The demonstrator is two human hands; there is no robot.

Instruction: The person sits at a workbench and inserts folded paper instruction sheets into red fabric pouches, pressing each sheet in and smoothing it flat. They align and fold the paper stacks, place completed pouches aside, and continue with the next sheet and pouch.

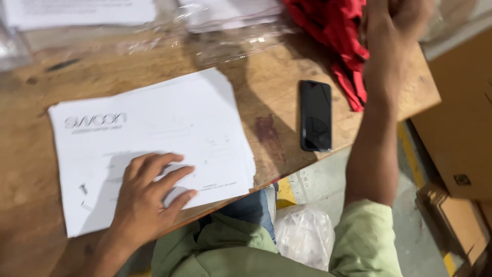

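On the worn wooden table (266,87), I see the left hand (146,192) lying flat on a stack of white sheets (154,133), fingers spread and gripping nothing. The right hand (397,20) is on the red cloth (333,31) at the far edge; I cannot tell its finger state. A black phone (315,115) lies between them, untouched.

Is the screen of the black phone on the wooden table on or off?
Off, it appears. The phone lies flat, face up, near the edge of the table, and its screen is wholly dark, showing only faint reflections.
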